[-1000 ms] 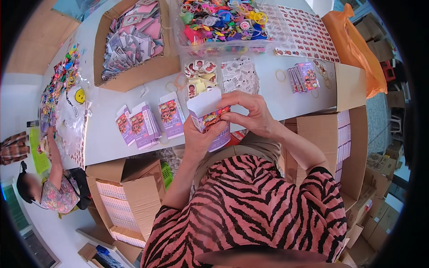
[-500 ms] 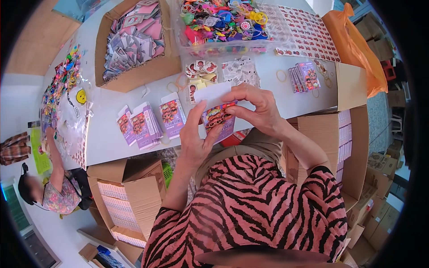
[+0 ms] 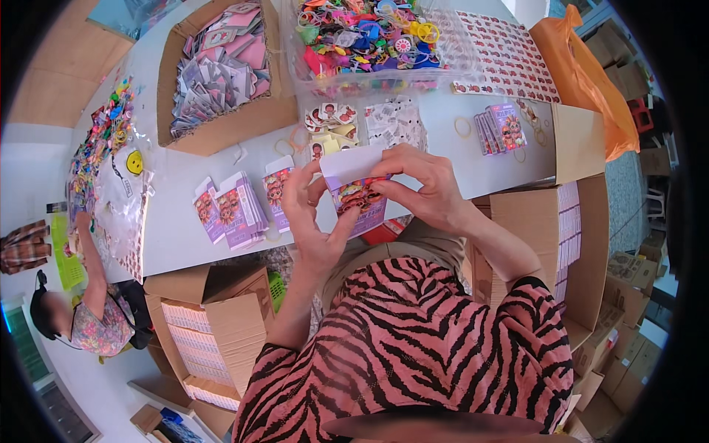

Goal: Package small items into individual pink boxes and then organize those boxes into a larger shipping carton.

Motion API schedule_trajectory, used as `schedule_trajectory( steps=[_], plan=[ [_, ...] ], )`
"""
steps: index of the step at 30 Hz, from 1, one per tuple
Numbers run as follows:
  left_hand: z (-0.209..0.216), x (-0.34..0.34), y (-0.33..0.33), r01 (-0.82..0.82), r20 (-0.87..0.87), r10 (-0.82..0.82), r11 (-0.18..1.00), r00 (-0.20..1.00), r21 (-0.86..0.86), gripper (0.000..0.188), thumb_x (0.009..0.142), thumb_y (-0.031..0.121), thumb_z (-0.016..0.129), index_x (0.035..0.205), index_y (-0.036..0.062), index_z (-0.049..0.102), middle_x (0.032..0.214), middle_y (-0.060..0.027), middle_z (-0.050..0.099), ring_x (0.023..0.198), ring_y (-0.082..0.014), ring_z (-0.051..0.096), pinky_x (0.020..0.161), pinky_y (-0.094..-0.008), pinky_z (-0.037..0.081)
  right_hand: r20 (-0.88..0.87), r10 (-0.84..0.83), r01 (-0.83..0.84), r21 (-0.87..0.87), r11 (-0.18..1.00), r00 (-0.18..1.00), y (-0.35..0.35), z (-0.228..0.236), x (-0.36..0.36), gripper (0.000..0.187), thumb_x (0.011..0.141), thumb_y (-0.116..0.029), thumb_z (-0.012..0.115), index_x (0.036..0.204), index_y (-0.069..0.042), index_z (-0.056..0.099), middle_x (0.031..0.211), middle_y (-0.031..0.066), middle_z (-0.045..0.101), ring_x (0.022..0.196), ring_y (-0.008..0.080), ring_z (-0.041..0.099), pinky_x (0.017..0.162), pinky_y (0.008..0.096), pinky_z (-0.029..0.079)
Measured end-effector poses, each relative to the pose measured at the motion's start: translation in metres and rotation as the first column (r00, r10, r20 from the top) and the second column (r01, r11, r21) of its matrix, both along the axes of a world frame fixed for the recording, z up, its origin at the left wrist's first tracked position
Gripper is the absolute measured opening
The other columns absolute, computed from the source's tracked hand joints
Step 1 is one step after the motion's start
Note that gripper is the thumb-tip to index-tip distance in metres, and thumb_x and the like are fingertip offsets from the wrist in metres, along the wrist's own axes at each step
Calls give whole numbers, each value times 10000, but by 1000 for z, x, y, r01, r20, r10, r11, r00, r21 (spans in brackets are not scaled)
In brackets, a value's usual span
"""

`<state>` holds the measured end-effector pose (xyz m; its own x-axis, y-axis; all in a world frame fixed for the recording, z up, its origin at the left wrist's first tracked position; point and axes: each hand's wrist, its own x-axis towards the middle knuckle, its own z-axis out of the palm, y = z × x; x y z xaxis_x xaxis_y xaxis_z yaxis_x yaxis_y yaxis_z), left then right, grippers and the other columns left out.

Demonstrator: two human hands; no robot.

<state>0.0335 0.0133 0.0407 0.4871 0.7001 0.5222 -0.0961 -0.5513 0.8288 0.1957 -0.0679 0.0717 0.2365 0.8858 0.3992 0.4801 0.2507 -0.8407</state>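
Observation:
A small purple printed carton (image 3: pixel 367 218) is held upright at the table's near edge, its white top flap (image 3: pixel 351 165) raised. My left hand (image 3: pixel 310 214) grips its left side, thumb against the lower front and fingers curled at the upper left edge. At the top right, my right hand (image 3: pixel 425 184) pinches the carton just below the flap between thumb and fingers. Left of my hands lie matching flat cartons: a fanned stack (image 3: pixel 240 210) and a single one (image 3: pixel 275 188), partly covered by my left hand. Whether anything is inside the held carton is hidden.
Beyond my hands are sticker pieces (image 3: pixel 330 118), small clear packets (image 3: pixel 395 122), a box of cards (image 3: pixel 221 122) and a tub of trinkets (image 3: pixel 369 44). Finished-looking cartons (image 3: pixel 502 129) lie right. Open cardboard boxes (image 3: pixel 583 244) flank me. Another person (image 3: pixel 103 317) sits far left.
My left hand's fingers have shifted up and left along the carton, now overlapping the single carton behind. The held carton's flap sits slightly lower; my right hand keeps its pinch.

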Motion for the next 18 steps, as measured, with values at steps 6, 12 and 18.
schedule_trajectory(
  steps=[6,12,18],
  plan=[
    [-11,-9,-7,416,204,-400,565,893,-712,544,744,65,726,1223,5,474,1093,-94,584,1012,-171,578,869,-314,481,-112,55,-54,10,998,992,-6,-3,-4,327,741,-17,712,1042,-27,586,923,95,646,858,193,624,750,314,498],
    [-15,-10,-6,450,191,-469,537,862,-713,399,804,-18,649,1183,-15,524,1100,-75,601,986,-125,576,856,-271,475,-248,98,-146,-180,973,964,-1,20,6,588,717,-88,750,1244,-53,492,1013,104,636,971,158,601,886,329,443],
    [-5,-5,-8,486,217,-499,509,839,-710,415,800,-31,642,1195,-18,515,1122,-81,594,994,-124,574,871,-270,469,-280,314,-372,-185,910,907,7,12,13,472,747,-53,699,1197,-65,557,1079,82,634,1011,202,593,898,345,442]
  ],
)
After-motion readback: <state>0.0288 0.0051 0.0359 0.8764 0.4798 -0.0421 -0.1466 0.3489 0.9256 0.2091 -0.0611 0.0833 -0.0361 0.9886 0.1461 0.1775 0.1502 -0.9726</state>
